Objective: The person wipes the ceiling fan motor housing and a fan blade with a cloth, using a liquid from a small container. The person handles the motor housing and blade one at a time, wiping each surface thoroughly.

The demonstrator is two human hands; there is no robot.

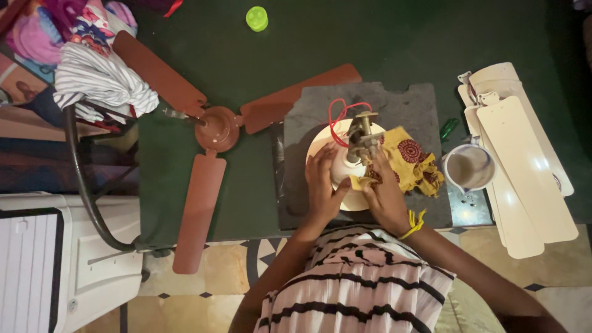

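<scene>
A brown ceiling fan (213,132) is lying on the dark green worktop (394,43) at the left. Beside it, on a grey mat (410,105), a cream fan motor housing (345,165) is sitting with red wires (338,114) looping off its metal stem. The left hand (322,185) is cupping the housing, fingers curled against it. The right hand (385,194) is pressing a yellow patterned cloth (410,160) to it, fingers seemingly closed on the cloth. Cream fan blades (524,160) are lying at the right.

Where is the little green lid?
In the head view, the green lid lies at the top of the dark green mat, left of middle, above the brown fan and far from both hands.
</scene>
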